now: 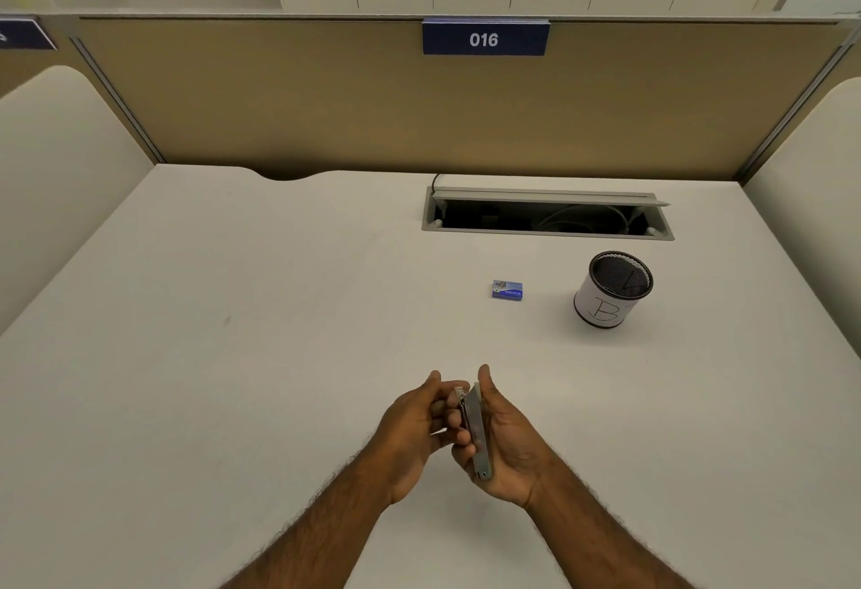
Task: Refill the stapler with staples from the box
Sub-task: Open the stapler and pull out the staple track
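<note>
A slim grey metal stapler (477, 430) is held on edge above the near middle of the desk, between both hands. My right hand (505, 442) cups it from the right, thumb up along its top end. My left hand (419, 425) grips its left side, fingers curled at the top end where a metal part shows. A small blue staple box (507, 290) lies closed on the desk, farther back and slightly right, apart from both hands.
A black mesh pen cup (612, 289) with a white label marked "B" stands right of the box. Behind it an open cable tray (547, 215) is cut into the white desk (233, 332). Tan partition walls enclose the back and sides.
</note>
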`<state>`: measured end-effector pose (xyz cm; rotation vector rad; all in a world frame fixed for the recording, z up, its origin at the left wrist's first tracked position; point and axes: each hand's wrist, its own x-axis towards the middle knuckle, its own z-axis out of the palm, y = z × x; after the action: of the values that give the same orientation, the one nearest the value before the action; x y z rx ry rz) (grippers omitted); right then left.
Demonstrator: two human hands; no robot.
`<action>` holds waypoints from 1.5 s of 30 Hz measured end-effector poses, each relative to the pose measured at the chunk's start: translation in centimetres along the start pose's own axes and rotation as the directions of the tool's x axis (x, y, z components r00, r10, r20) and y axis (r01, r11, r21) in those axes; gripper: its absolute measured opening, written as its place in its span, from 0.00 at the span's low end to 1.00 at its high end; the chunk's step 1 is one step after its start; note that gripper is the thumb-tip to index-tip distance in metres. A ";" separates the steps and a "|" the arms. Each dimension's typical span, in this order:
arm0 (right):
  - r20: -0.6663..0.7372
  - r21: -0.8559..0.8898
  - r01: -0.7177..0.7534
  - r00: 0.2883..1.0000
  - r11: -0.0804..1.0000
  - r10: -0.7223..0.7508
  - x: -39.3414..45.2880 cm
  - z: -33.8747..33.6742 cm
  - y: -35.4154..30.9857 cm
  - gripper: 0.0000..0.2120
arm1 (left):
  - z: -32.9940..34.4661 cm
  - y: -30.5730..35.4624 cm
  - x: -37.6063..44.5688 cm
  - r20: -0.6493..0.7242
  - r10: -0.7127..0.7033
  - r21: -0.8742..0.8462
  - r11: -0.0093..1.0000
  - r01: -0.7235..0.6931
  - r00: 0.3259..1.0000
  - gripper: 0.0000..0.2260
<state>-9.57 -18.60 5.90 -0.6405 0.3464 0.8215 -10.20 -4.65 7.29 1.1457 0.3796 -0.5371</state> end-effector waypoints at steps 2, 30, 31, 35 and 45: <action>-0.014 -0.030 0.004 1.000 1.000 -0.005 0.1 0.1 0.1 0.27 | 0.0 0.0 0.0 0.004 -0.012 -0.023 1.000 0.012 1.000 0.20; -0.204 -0.821 0.080 0.884 0.566 -0.421 1.1 0.7 -0.4 0.17 | 0.1 -0.1 0.4 -0.007 0.029 0.083 0.996 -0.028 1.000 0.14; -0.220 -0.845 0.063 0.864 0.530 -0.453 1.2 0.8 -0.4 0.18 | 0.2 -0.1 0.4 -0.019 0.034 0.094 0.995 -0.032 0.999 0.14; -0.192 -0.846 0.083 0.875 0.526 -0.445 1.3 1.1 -0.2 0.22 | 0.2 0.2 0.9 -0.111 0.062 0.149 0.988 -0.045 0.992 0.13; -0.187 -0.898 0.093 0.804 0.430 -0.565 1.7 0.6 -0.3 0.15 | -0.2 0.0 1.5 -0.100 0.064 0.119 0.992 -0.052 0.993 0.15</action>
<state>-8.24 -17.40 5.52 -1.8566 0.1930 0.3557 -8.99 -4.72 6.40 1.2966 0.4070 -0.4541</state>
